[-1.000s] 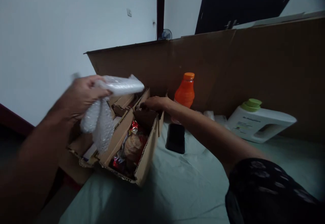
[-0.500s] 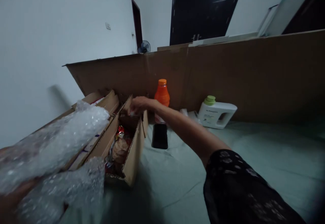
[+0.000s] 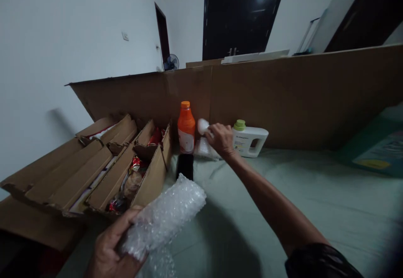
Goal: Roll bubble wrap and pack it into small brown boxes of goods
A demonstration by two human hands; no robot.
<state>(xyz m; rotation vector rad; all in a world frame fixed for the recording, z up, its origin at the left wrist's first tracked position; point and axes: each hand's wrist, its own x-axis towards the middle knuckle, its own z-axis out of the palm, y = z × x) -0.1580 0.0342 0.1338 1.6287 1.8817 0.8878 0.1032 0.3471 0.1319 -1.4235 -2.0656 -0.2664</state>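
Observation:
My left hand [image 3: 115,244] grips a rolled bundle of bubble wrap [image 3: 168,213] at its near end, low in the view. A loose flap hangs under the bundle, and whatever the wrap may contain cannot be made out. Farther back, my right hand [image 3: 222,138] has its fingers closed at a small white rounded thing [image 3: 203,126], whose kind is unclear. Below that hand lies a whitish, see-through packet [image 3: 204,148] on the green cloth. An orange-capped bottle [image 3: 186,127] stands just left of the white thing. A dark flat object [image 3: 185,165] lies in front of the bottle.
Open cardboard boxes [image 3: 151,173] on the left hold packaged goods. A white jug with a green cap [image 3: 251,140] stands right of my right hand. A large teal container [image 3: 378,148] is at the far right. A cardboard wall [image 3: 283,101] runs along the back.
My right hand has moved right, from over the cardboard box to the white rounded thing. My left hand has brought the bubble wrap rightward, off the boxes. The view has turned slightly right.

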